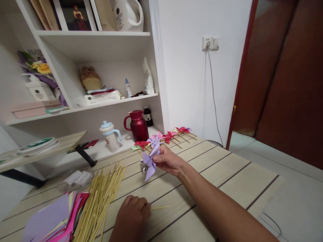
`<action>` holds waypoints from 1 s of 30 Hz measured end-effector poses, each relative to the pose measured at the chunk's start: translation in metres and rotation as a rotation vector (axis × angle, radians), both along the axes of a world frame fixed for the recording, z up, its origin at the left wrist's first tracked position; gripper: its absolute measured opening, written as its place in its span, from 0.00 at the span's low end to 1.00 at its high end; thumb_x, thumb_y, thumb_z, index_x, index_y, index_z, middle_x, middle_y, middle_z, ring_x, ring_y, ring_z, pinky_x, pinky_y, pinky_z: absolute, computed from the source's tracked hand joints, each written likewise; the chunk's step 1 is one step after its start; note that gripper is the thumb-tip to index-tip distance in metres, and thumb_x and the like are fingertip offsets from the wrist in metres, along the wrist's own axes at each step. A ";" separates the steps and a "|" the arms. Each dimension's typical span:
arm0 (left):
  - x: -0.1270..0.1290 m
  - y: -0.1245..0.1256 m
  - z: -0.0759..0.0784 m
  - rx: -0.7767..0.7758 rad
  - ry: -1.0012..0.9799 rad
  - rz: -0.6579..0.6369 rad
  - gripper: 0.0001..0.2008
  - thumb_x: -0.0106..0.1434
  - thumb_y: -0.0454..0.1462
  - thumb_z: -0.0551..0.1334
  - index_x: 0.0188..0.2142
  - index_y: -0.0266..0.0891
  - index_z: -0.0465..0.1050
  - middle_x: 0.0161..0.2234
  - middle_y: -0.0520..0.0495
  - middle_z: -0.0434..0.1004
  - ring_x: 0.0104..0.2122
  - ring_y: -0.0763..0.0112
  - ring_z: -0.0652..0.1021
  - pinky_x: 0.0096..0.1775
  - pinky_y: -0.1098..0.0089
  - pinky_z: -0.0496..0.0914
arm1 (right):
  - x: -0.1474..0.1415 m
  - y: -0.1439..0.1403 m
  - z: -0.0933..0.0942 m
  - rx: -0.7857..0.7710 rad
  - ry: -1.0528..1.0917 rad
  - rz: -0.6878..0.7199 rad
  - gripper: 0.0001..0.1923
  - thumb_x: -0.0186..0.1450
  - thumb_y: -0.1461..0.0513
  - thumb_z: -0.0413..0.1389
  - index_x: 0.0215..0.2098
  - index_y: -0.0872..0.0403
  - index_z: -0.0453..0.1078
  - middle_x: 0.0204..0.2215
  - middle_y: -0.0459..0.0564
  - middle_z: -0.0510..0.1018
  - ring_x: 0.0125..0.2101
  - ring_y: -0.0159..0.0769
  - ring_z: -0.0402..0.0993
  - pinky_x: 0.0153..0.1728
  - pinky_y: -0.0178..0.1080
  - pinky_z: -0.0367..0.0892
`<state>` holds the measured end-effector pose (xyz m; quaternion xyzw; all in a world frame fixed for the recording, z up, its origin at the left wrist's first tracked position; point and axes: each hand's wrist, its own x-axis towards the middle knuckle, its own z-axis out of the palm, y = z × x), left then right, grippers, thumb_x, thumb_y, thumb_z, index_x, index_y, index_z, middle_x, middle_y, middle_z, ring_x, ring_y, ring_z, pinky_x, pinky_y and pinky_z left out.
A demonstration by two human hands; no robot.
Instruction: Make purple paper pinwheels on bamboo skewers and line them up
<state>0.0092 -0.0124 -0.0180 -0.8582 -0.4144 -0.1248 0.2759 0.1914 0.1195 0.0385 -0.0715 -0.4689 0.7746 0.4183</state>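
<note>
My right hand (168,160) is closed on a purple paper pinwheel (150,165), pinched between thumb and fingers above the slatted table (214,158). Low in the view, my left hand (133,215) is curled into a fist on the table, with a thin bamboo stick (160,207) poking out to its right; the rest of the stick is hidden. Just beyond the held pinwheel lies a group of pinwheels on sticks, among them a red pinwheel (169,136). A small shiny metal object (144,167) sits partly hidden behind the purple pinwheel.
Loose bamboo sticks (101,195) lie in a bundle to the left, beside a stack of coloured paper sheets (47,215). At the back stand a pale cup (111,137) and a red jug (137,126). A raised board (68,143) on black legs occupies the left side.
</note>
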 end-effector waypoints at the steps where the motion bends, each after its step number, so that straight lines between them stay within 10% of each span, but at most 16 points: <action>1: 0.005 0.001 0.001 -0.018 0.012 0.002 0.11 0.53 0.24 0.63 0.27 0.43 0.75 0.25 0.53 0.80 0.25 0.67 0.78 0.30 0.66 0.65 | 0.000 0.000 0.000 0.000 0.000 0.001 0.18 0.44 0.63 0.75 0.31 0.58 0.77 0.26 0.45 0.81 0.26 0.29 0.75 0.31 0.33 0.68; 17: -0.019 0.023 -0.017 -0.048 -0.376 0.509 0.12 0.68 0.36 0.53 0.32 0.43 0.74 0.28 0.50 0.81 0.23 0.68 0.79 0.25 0.70 0.61 | -0.003 0.001 -0.004 0.009 -0.019 0.006 0.17 0.44 0.63 0.75 0.30 0.58 0.77 0.25 0.45 0.80 0.24 0.28 0.73 0.31 0.32 0.66; 30: -0.025 0.026 -0.013 0.044 -0.567 0.223 0.12 0.65 0.35 0.57 0.43 0.42 0.77 0.38 0.45 0.83 0.38 0.60 0.80 0.42 0.62 0.70 | -0.002 0.004 -0.013 0.018 -0.061 0.033 0.18 0.44 0.63 0.75 0.30 0.58 0.77 0.25 0.46 0.81 0.26 0.31 0.75 0.31 0.34 0.68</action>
